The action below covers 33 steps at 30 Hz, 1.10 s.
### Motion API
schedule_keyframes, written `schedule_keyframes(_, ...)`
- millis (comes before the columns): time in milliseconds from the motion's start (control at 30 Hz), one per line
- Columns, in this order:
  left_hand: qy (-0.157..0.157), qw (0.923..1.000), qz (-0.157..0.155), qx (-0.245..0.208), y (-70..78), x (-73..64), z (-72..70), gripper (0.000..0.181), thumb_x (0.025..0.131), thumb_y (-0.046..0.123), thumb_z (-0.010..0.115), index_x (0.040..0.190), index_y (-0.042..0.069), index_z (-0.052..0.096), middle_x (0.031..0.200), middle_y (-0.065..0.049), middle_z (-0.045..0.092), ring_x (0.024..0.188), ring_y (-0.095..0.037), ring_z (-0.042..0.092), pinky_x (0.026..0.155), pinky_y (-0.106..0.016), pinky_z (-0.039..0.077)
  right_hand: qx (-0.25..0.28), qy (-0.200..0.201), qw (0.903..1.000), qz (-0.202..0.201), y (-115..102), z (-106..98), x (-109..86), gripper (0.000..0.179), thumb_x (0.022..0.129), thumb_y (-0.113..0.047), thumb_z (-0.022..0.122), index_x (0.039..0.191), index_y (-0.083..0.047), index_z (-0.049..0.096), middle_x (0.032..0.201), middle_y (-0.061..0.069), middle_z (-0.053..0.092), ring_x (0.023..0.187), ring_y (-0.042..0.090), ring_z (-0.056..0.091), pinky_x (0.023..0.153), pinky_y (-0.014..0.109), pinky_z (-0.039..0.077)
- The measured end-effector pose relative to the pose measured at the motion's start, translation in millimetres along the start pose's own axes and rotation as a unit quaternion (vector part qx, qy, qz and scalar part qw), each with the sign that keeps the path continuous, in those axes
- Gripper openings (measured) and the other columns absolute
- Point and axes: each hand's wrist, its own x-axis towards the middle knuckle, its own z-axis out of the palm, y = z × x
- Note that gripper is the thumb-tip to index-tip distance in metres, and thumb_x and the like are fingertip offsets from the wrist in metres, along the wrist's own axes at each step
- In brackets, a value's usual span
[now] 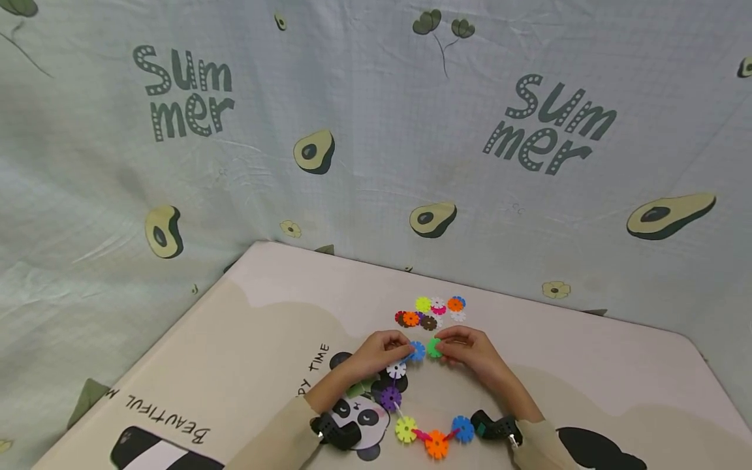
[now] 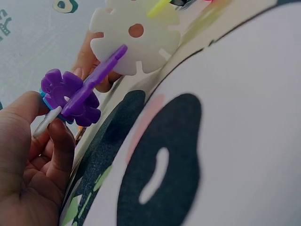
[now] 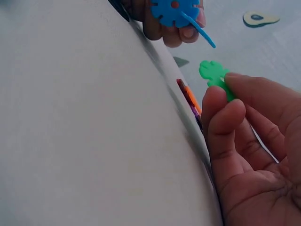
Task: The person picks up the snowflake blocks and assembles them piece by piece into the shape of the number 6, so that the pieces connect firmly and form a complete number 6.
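Observation:
My left hand (image 1: 378,352) pinches a blue notched disc (image 1: 418,351) at the upper end of a chain of interlocking snowflake discs. From there the chain curves down through a white disc (image 1: 396,369), a purple disc (image 1: 390,398), a yellow disc (image 1: 406,429) and an orange disc (image 1: 437,444) to another blue disc (image 1: 463,429). Pink-red discs stand edge-on between some of these. Between thumb and fingertips my right hand (image 1: 470,349) holds a single green disc (image 3: 214,72). A small gap separates the green disc from the held blue disc (image 3: 169,10).
Beyond the hands lies a loose group of discs, among them yellow (image 1: 423,304), orange (image 1: 410,318) and brown (image 1: 429,323) ones. The tabletop (image 1: 282,287) carries a printed panda (image 1: 364,424). A patterned cloth (image 1: 364,196) hangs behind its far edge.

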Motion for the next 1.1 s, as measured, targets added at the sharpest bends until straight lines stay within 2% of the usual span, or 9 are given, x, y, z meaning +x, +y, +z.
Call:
schedule_keyframes(233,0.002,1.0000,-0.003,-0.001,1.2,0.6,-1.4,0.021,0.096,0.016,0.061,0.099,-0.005,0.065,0.077,0.003,0.058,0.065,-0.007,0.047,0.061,-0.018,0.041,0.011,-0.024,0.9995,-0.014,-1.7,-0.7,0.1,0.010,0.089,-0.009,0.070,0.097,-0.007,0.065,0.082,-0.004,0.069,0.070,0.009,0.063,0.067,0.023,0.053)
schedule_keyframes(600,0.008,0.9999,-0.006,0.000,0.5,2.1,-0.1,0.021,0.095,0.016,0.062,0.099,-0.004,0.066,0.078,0.002,0.059,0.065,-0.006,0.048,0.060,-0.018,0.041,0.003,-0.036,0.9986,-0.038,0.0,-2.8,-2.0,0.007,0.088,-0.009,0.071,0.092,-0.012,0.066,0.082,-0.005,0.067,0.069,0.008,0.061,0.070,0.022,0.053)
schedule_keyframes(700,0.001,1.0000,0.002,-0.006,-0.8,2.2,0.4,0.021,0.096,0.016,0.062,0.098,-0.005,0.065,0.076,0.003,0.059,0.063,-0.006,0.047,0.059,-0.018,0.040,0.002,-0.042,0.9983,-0.041,0.2,-3.1,-3.2,0.007,0.088,-0.008,0.071,0.093,-0.009,0.066,0.083,-0.004,0.068,0.069,0.008,0.061,0.071,0.023,0.053)
schedule_keyframes(933,-0.029,0.9995,0.014,0.007,-1.7,1.1,0.8,0.020,0.096,0.015,0.061,0.095,-0.005,0.067,0.075,0.003,0.059,0.061,-0.004,0.047,0.059,-0.017,0.041,-0.014,-0.052,0.9977,-0.041,0.7,-1.3,-3.7,0.021,0.086,-0.004,0.072,0.094,0.012,0.062,0.084,-0.005,0.068,0.071,0.009,0.063,0.069,0.022,0.053)
schedule_keyframes(1100,-0.031,0.9991,0.017,0.023,-0.5,-0.8,-0.5,0.020,0.096,0.015,0.062,0.096,-0.004,0.069,0.077,0.002,0.062,0.061,-0.003,0.047,0.058,-0.016,0.040,-0.014,-0.072,0.9957,-0.055,0.9,0.6,-2.4,0.024,0.085,-0.003,0.073,0.091,0.017,0.061,0.083,-0.004,0.068,0.071,0.009,0.065,0.069,0.023,0.055)
